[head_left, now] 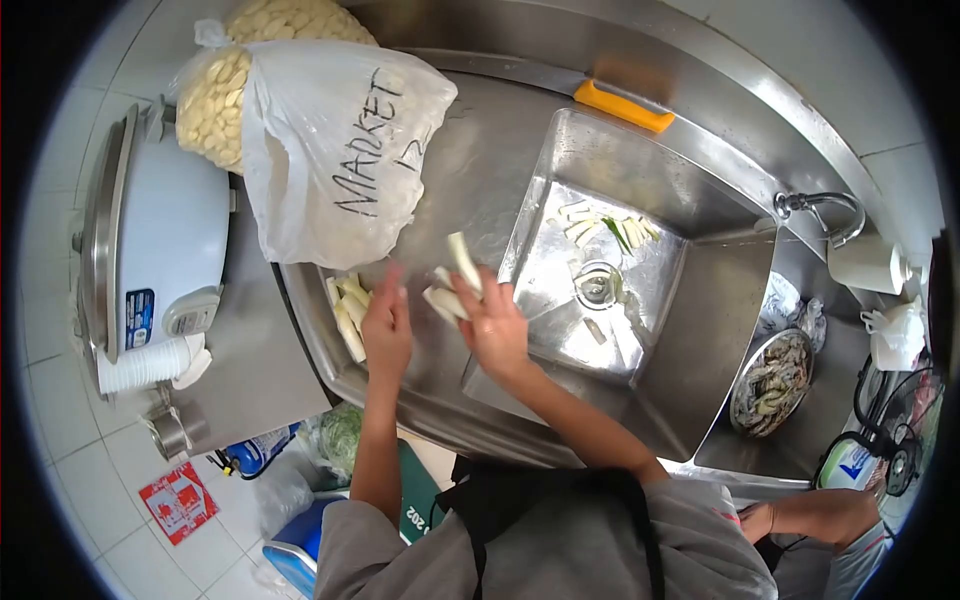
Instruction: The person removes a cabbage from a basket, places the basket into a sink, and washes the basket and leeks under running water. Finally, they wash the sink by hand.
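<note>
My right hand [495, 325] is closed around several pale white stalk pieces [463, 262], cut vegetable lengths that stick out past the fingers above the steel drainboard. To its left, my left hand [385, 330] is raised with fingers extended and apart from the right; its fingertips are blurred, and I see nothing in it. Close beside the left hand, more pale stalks [347, 318] lie against the drainboard's left edge, partly hidden by the hand. On the floor of the sink basin [655, 345] are short cut stalks [580, 225], some with a green leaf, near the drain.
A white bag marked MARKET [350, 150] and bags of peeled garlic-like cloves [213, 110] occupy the back left. A rice cooker [170, 240] stands left. An orange scraper-like piece [625, 107] rests behind the basin. Shrimp-like seafood fills a bowl [770, 380] at right, near another person's arm [830, 510].
</note>
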Demonstrator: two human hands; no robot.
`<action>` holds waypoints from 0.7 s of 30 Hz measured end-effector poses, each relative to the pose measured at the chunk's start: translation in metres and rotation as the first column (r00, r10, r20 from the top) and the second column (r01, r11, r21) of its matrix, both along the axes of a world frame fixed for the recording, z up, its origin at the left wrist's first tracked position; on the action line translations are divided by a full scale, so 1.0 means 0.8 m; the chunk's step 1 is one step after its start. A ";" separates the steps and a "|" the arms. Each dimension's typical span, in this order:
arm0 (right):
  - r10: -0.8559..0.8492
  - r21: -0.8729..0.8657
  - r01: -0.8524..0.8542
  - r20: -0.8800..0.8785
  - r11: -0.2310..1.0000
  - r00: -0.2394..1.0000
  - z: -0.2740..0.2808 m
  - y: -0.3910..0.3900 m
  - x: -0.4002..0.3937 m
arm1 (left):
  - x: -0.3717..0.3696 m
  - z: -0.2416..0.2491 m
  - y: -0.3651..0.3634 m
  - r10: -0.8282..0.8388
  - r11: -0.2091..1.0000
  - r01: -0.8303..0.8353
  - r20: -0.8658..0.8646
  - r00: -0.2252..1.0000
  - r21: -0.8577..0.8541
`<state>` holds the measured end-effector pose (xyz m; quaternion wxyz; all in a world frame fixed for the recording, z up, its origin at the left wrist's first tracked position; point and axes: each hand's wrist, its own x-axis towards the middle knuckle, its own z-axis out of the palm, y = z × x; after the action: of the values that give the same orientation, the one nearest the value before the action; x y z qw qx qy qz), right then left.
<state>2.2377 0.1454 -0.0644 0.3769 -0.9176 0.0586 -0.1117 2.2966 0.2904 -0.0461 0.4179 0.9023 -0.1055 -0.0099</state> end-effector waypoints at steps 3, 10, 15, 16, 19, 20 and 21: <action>0.001 -0.067 -0.008 -0.100 0.998 0.995 -0.004 0.043 0.015 | -0.008 -0.010 0.031 -0.169 0.945 0.149 0.046 0.984 0.290; 0.142 0.298 -0.216 0.252 0.930 0.957 0.015 -0.013 0.021 | -0.006 0.051 0.025 0.220 0.965 -0.228 0.073 0.973 0.130; -0.438 0.358 0.478 -0.193 0.802 0.878 -0.128 -0.218 0.010 | -0.038 0.062 -0.068 -0.143 0.987 0.157 -0.313 0.939 0.020; -0.431 0.203 0.424 -0.014 0.882 0.902 -0.213 -0.268 0.001 | -0.044 0.049 -0.096 -0.254 0.965 0.255 -0.452 0.855 -0.059; -0.445 -0.179 0.408 -0.401 0.895 0.801 -0.356 -0.379 -0.002 | -0.056 -0.007 -0.164 -0.516 0.666 0.736 -0.635 0.574 0.124; -0.457 -0.250 0.386 -0.392 0.888 0.798 -0.366 -0.389 0.003 | -0.071 -0.038 -0.173 -0.500 0.674 0.726 -0.641 0.582 0.133; -0.472 -0.320 0.366 -0.377 0.874 0.797 -0.375 -0.398 0.010 | -0.093 -0.076 -0.177 -0.606 0.506 0.774 -0.481 0.633 0.381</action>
<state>2.2457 -0.1733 -0.3646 0.2097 -0.9195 0.3323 0.0136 2.2223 0.1491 -0.1071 0.1064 0.8495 -0.3911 -0.3376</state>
